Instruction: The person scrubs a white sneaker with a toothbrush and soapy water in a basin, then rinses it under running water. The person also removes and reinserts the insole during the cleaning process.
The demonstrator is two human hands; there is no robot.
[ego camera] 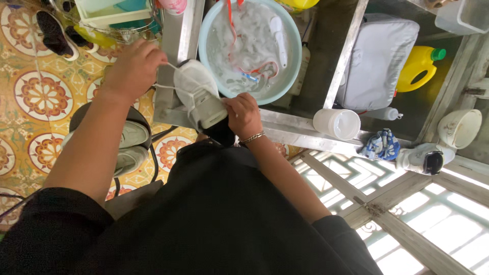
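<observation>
Pale-blue basin (210, 35) of soapy water sits just beyond my hands; white sneaker (199, 94) rests at its near rim; my right hand (243, 114) clamps the heel; my left hand (133, 69) pinches the white lace (170, 87) taut; white cup (336, 124) stands nearby.

A white sneaker (199, 97) lay beside a pale blue basin (291, 61); the jug (416, 69) was yellow, green-capped; floor tiles (35, 97) bore orange medallions.
</observation>
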